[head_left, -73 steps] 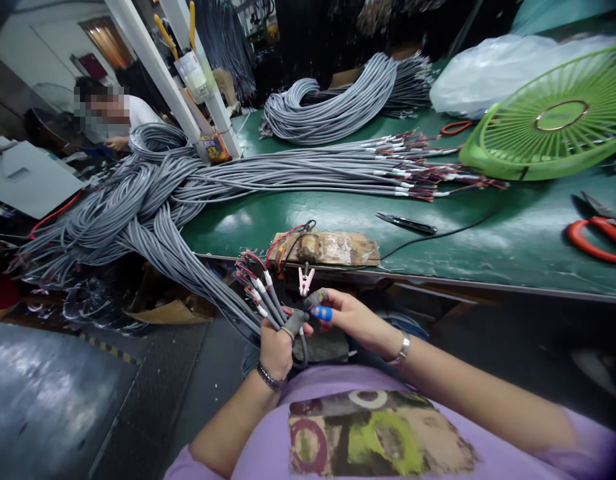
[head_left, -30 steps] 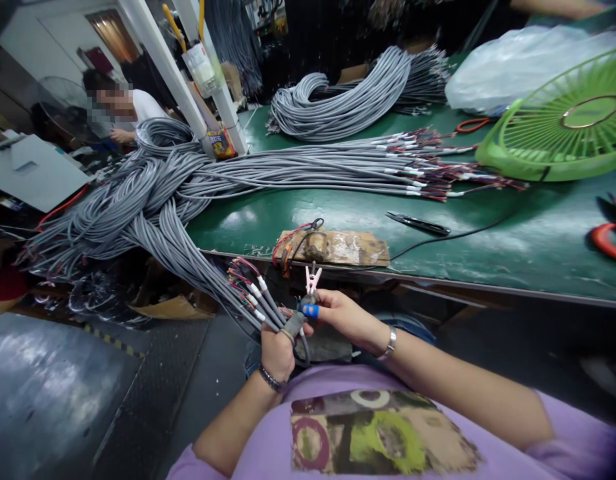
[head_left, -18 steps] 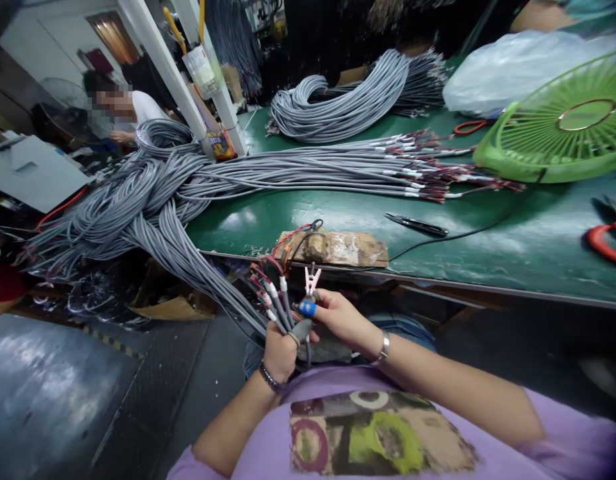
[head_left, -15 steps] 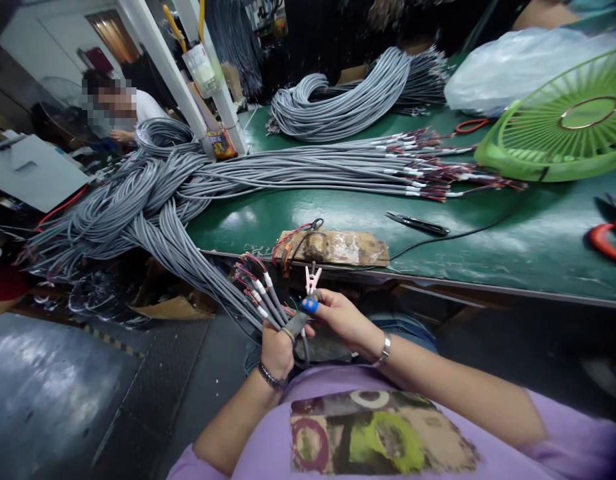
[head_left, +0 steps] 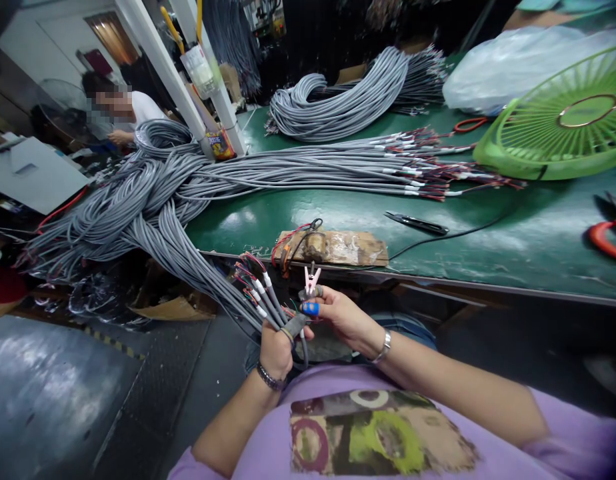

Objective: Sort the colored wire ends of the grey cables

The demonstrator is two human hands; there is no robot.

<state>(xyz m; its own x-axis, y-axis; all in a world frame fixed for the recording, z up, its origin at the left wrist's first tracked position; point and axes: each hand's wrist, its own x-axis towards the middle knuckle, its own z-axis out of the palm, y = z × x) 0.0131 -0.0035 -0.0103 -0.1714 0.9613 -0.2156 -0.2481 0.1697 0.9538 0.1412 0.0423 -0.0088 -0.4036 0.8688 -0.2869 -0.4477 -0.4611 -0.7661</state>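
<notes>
My left hand (head_left: 278,348) is closed round several grey cables (head_left: 277,307), whose white-banded ends show red and dark wires above the fist. A grey covering wraps its thumb. My right hand (head_left: 341,317) pinches close to the left thumb, with blue tape on one digit; what lies between its fingertips is too small to make out. Just above those fingertips is a pink clothespin (head_left: 312,277), at the end of a small metal rod. The rod comes from a wooden board (head_left: 355,248) at the bench edge, which carries a brown block and red and black wires.
Long grey cable bundles (head_left: 288,170) lie across the green bench (head_left: 298,210), with a coiled bundle (head_left: 343,100) behind. Black snips (head_left: 417,223), red-handled scissors (head_left: 608,240), a green fan (head_left: 563,120) and a white plastic bag (head_left: 508,70) are at right. A person (head_left: 123,110) sits at far left.
My right hand's fingertips have shifted slightly, and its thumb now lies flatter. The left hand keeps its hold on the cables. The view has moved very little.
</notes>
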